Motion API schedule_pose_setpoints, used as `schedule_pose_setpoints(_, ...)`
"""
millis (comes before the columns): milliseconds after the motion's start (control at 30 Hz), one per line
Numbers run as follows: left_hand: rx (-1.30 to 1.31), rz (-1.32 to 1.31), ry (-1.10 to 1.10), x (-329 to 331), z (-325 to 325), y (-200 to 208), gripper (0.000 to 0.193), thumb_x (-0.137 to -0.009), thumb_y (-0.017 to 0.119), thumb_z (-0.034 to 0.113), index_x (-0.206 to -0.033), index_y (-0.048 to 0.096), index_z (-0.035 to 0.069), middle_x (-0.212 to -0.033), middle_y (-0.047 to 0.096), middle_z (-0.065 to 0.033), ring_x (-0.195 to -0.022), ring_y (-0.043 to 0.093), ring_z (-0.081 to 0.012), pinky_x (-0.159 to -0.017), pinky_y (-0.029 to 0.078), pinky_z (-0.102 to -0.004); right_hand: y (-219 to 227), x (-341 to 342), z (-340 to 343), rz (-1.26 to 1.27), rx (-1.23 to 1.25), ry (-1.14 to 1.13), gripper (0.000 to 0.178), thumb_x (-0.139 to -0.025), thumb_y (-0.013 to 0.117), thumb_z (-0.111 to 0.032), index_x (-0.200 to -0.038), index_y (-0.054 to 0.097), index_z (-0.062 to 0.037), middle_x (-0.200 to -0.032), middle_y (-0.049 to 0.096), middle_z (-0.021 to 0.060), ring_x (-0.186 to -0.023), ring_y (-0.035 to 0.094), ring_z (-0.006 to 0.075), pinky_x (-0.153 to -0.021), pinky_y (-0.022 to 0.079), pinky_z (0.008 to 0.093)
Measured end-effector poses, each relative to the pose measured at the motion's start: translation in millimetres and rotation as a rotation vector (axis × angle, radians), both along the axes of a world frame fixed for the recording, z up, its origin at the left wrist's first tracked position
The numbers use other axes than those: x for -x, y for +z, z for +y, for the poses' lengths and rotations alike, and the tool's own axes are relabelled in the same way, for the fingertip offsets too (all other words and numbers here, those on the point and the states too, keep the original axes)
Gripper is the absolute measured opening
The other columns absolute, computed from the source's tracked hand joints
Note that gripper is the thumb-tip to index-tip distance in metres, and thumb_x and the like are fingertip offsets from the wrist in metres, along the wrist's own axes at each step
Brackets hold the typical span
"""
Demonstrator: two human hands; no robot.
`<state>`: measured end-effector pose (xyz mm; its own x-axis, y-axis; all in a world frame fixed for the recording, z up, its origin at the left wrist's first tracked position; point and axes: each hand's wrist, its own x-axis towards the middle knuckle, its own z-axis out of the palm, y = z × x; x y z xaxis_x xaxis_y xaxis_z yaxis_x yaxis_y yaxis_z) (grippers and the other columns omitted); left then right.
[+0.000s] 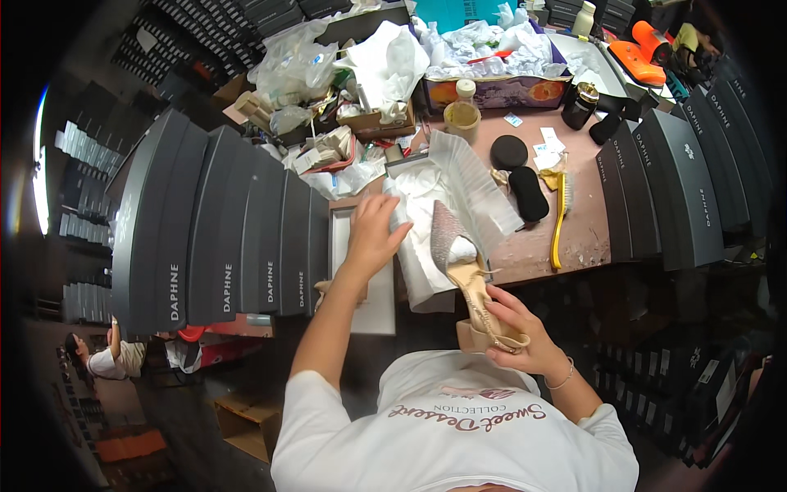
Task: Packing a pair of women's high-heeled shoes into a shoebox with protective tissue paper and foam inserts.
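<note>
My right hand (529,332) grips a beige slingback shoe (469,283) by its heel end. The shoe has a pointed, glittery toe with white paper stuffed inside. Its toe points away from me, over an open shoebox (399,168) lined with white tissue paper (420,193). A sheet of the tissue stands up along the box's right side. My left hand (377,234) is at the box's left edge, fingers apart, close to the tissue; whether it touches the paper I cannot tell. Beneath my left forearm lies a pale open tray or lid (377,303), partly hidden.
Dark grey shoeboxes stand in rows at left (215,221) and right (676,184). On the table's right are a yellow-handled brush (559,225), a black oval pad (529,194) and a round black lid (509,152). Behind stand a jar (461,121) and a purple carton (500,93) of crumpled plastic.
</note>
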<state>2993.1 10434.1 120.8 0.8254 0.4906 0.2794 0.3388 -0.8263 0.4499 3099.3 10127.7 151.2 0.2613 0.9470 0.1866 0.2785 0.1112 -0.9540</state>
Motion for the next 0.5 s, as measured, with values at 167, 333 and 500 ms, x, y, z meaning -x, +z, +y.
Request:
schedule_pose_setpoints(167,-0.594,0.481,-0.088,-50.4,44.0,-40.7,0.013,-0.073,0.064,0.016,-0.078,0.070,0.006,-0.098,0.062,-0.0145,-0.108,0.051,-0.0325,-0.100,0.032,-0.0502,-6.0,-11.5,-12.3,0.283,-0.019,0.010,0.062,-0.076,0.069,-0.008,-0.134,0.048,-0.0056,-0.147,0.031,0.0189,-0.132,0.036,0.0288,-0.106,0.030,0.0367)
schedule_pose_setpoints(333,-0.047,-0.047,-0.173,-36.1,51.9,11.7,0.013,-0.083,0.061,0.013,-0.088,0.066,0.002,-0.080,0.064,-0.0143,-0.076,0.063,-0.0281,-0.072,0.049,-0.0350,-4.4,-27.8,-28.5,0.546,-0.047,-0.143,0.050,-0.079,0.061,-0.019,-0.124,0.056,0.0011,-0.140,0.041,0.0217,-0.130,0.039,0.0288,-0.107,0.029,0.0390)
schedule_pose_setpoints(500,0.100,-0.278,0.140,12.6,40.5,91.0,0.014,-0.090,0.057,0.014,-0.090,0.063,0.001,-0.068,0.062,-0.0091,-0.062,0.062,-0.0137,-0.057,0.048,-0.0273,10.8,-30.6,-40.2,0.340,-0.120,-0.272,0.053,-0.077,0.059,-0.025,-0.119,0.056,0.0068,-0.135,0.047,0.0220,-0.127,0.043,0.0285,-0.106,0.031,0.0377)
